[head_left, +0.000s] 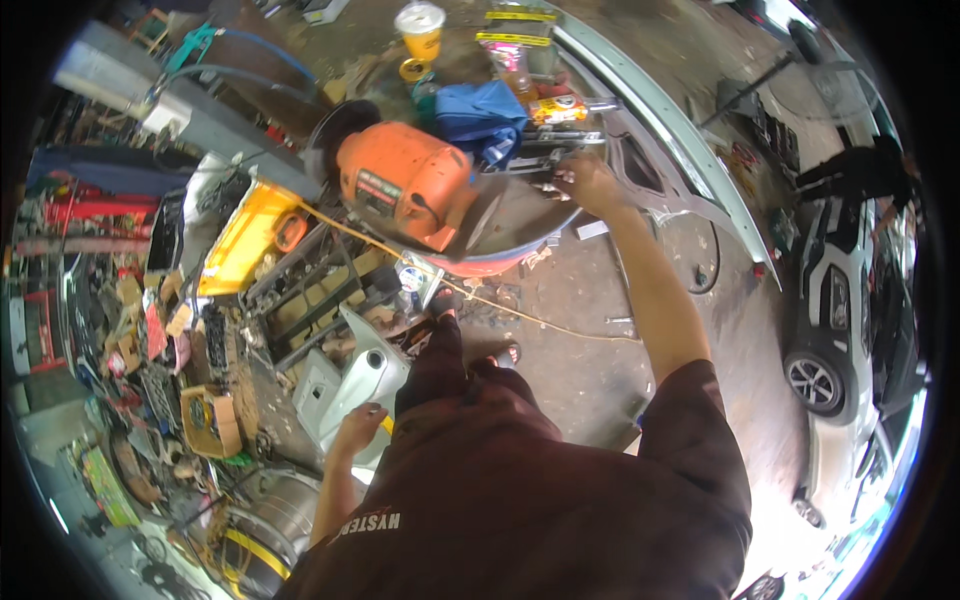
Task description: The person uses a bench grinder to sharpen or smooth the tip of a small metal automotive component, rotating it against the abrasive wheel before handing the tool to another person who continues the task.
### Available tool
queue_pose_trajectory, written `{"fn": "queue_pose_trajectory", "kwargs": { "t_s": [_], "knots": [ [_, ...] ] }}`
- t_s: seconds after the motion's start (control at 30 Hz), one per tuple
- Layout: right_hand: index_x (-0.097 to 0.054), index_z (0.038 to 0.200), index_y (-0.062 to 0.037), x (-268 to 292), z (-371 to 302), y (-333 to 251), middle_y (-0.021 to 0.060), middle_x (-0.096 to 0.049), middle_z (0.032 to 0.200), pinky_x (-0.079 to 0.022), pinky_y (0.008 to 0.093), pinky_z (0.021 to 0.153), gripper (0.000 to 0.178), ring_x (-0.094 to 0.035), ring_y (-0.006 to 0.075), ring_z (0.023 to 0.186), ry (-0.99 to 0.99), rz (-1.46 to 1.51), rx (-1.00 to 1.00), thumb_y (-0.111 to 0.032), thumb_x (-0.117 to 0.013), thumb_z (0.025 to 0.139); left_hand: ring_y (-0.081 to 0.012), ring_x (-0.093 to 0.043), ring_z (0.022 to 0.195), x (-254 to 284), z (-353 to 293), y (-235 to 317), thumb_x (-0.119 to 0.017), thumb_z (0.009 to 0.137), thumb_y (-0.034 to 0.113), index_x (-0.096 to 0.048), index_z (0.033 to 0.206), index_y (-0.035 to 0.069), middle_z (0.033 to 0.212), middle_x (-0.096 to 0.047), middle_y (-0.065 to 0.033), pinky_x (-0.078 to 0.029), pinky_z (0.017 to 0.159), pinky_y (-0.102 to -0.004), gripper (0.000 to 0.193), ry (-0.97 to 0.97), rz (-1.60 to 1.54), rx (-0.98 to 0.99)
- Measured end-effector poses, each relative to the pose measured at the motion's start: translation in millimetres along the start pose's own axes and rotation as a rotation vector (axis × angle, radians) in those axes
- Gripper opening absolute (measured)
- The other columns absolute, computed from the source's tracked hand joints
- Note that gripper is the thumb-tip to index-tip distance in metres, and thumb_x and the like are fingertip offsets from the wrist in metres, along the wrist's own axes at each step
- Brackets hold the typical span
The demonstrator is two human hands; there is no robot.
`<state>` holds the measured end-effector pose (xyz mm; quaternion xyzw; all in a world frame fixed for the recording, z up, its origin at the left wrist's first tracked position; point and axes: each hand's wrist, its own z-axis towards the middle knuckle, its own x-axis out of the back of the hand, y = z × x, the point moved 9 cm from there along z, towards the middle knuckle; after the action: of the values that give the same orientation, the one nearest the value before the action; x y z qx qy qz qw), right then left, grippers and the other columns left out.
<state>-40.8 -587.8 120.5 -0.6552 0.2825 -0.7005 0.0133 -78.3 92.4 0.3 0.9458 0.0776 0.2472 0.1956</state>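
My right hand [590, 187] reaches out over the round table [530, 222], its fingers curled near small bright pieces and metal parts. Whatever it grips is too small to make out. To its left, an orange machine [405, 180] with a rounded body and dark discs at its ends rests on the table. Lower down by my left side hangs my left hand [358, 432], fingers bent around something I cannot identify. Beside it are a pale plastic panel [345, 390] with a round hole and a small yellow piece [388, 425].
A blue cloth [482, 118], an orange-labelled bottle [560, 108] and a yellow cup [420, 32] are behind the machine. A thin cord [520, 316] crosses the floor. Car parts and a cardboard box [210, 422] crowd the left. A white car [835, 290] and another person [865, 175] are at right.
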Motion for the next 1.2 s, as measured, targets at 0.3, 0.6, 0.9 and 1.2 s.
{"fn": "queue_pose_trajectory", "kwargs": {
  "t_s": [0.3, 0.6, 0.9, 1.2],
  "knots": [
    [-0.069, 0.116, -0.0069, -34, 8, -1, 0.0148, -0.069, 0.109, -0.055, 0.0508, 0.085, 0.038, -0.067, 0.0393, 0.098, 0.078, -0.232, 0.407, -0.027, -0.078, 0.085, -0.0306, -0.065, 0.116, -65, -73, 31, -0.036, 0.107, 0.062, -0.069, 0.132, 0.007, 0.126, -0.072, -0.0170, -0.047, 0.103, -0.0422, 0.069, -0.195, -0.347, 0.145],
    [-0.069, 0.106, -0.0021, -15, 10, -44, 0.0175, -0.064, 0.108, -0.053, 0.0503, 0.087, 0.032, -0.066, 0.0401, 0.100, -0.149, -0.303, 0.379, -0.021, -0.073, 0.081, -0.0325, -0.070, 0.098, -1, -78, 47, -0.060, 0.101, 0.044, -0.066, 0.132, 0.005, 0.106, -0.075, -0.0178, -0.053, 0.089, -0.0411, 0.050, 0.212, -0.300, -0.052],
    [-0.069, 0.101, 0.0010, 4, -1, -15, 0.0145, -0.074, 0.093, -0.055, 0.0364, 0.080, 0.030, -0.071, 0.0254, 0.085, 0.144, 0.157, 0.025, -0.019, -0.080, 0.082, -0.0169, -0.074, 0.095, 234, -111, 291, -0.055, 0.105, 0.013, -0.065, 0.127, 0.000, 0.100, -0.076, -0.0118, -0.057, 0.084, -0.0309, 0.027, 0.723, -0.337, -0.677],
    [-0.065, 0.107, 0.0023, 40, -124, -23, 0.0058, -0.066, 0.091, -0.048, 0.0257, 0.068, 0.023, -0.057, 0.0115, 0.077, 0.604, 0.874, -0.440, -0.018, -0.063, 0.098, -0.0306, -0.072, 0.092, 238, -28, 491, -0.063, 0.100, 0.017, -0.069, 0.115, 0.005, 0.095, -0.073, -0.0118, -0.056, 0.089, -0.0394, 0.020, 0.942, 0.286, -1.457]
  ]
}}
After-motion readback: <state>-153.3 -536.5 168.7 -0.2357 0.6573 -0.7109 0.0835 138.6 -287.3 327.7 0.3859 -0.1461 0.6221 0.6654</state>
